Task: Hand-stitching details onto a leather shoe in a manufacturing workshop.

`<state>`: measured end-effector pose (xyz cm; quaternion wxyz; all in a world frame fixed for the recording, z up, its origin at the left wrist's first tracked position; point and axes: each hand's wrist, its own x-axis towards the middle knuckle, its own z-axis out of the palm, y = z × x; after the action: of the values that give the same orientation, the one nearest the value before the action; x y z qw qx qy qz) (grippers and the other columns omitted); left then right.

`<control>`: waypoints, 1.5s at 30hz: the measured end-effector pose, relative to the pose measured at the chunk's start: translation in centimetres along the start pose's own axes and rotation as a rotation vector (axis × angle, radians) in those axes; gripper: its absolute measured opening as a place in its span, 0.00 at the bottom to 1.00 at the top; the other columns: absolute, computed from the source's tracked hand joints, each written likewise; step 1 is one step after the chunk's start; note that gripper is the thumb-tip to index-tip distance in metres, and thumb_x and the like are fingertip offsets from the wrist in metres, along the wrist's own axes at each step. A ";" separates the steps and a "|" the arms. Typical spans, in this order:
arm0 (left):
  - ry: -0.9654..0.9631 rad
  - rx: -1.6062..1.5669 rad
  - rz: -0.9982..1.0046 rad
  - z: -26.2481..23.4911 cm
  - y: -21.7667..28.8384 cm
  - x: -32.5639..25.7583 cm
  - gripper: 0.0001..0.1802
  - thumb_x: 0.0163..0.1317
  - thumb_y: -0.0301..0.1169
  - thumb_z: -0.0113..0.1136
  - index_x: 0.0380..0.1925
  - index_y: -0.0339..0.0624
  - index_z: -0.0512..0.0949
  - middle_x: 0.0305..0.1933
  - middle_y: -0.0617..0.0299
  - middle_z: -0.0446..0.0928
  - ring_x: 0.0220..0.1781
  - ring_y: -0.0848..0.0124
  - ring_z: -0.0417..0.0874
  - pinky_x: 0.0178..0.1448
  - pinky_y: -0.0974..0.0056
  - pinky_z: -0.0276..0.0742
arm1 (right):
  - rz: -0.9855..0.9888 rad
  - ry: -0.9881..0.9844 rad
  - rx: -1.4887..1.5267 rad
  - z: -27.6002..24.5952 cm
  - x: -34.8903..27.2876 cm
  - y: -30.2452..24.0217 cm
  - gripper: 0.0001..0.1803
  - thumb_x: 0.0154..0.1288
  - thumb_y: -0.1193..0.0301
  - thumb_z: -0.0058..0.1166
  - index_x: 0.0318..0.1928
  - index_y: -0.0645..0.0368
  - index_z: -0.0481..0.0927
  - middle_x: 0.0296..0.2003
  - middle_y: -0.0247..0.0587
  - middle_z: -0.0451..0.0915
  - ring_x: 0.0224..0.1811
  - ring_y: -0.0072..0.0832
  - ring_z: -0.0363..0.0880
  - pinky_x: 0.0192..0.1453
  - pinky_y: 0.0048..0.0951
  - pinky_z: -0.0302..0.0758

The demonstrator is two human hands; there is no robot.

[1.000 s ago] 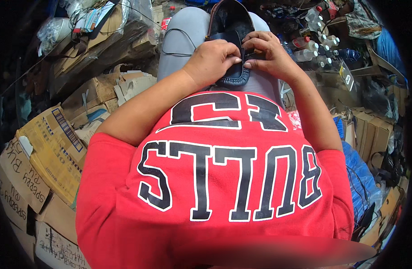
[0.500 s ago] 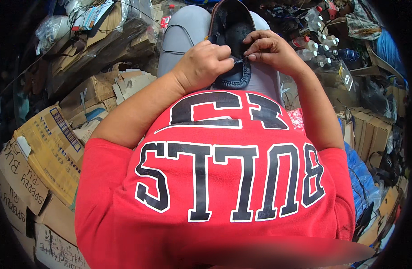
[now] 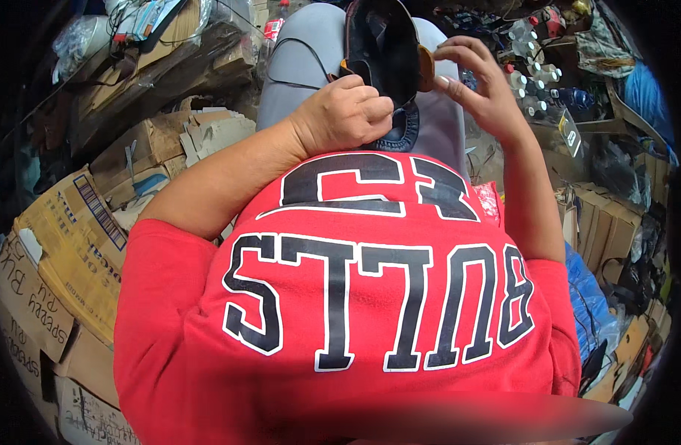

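A dark leather shoe [image 3: 394, 44] rests on my lap between my grey-clad knees, its opening facing up and puckered stitching showing at the near end. My left hand [image 3: 351, 111] is closed in a fist over the shoe's left side; what its fingers hold is hidden. My right hand [image 3: 478, 81] is open, thumb and fingers apart, with the tips beside a tan flap [image 3: 426, 68] on the shoe's right edge. A thin black cord [image 3: 305, 46] loops over my left knee toward the left fist.
Cardboard boxes and sheets [image 3: 81, 245] are piled on the left. Several plastic bottles [image 3: 537, 74] stand at the far right. Blue plastic sheeting [image 3: 589, 297] and more cardboard [image 3: 604, 222] lie to the right. A bottle with a red label [image 3: 274, 28] is beyond my left knee.
My right hand has left the shoe's near middle, moved right and outward, and opened its fingers. The tan flap now shows. My left fist has shifted slightly nearer me.
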<state>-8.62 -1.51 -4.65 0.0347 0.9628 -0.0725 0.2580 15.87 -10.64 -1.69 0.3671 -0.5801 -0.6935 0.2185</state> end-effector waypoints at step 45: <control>0.071 -0.010 -0.009 0.0 0.0 0.4 0.11 0.45 0.27 0.64 0.32 0.44 0.81 0.29 0.68 0.72 0.31 0.74 0.75 0.39 0.68 0.71 | -0.189 -0.339 -0.456 -1.0 2.9 -2.7 0.20 0.47 0.70 0.66 0.45 0.47 0.83 0.45 0.34 0.77 0.54 0.35 0.70 0.61 0.39 0.63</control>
<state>-8.32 -1.51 -4.47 0.0433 0.9531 -0.0683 0.2916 14.72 -8.65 1.68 0.1251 -0.5356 -0.8271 0.1156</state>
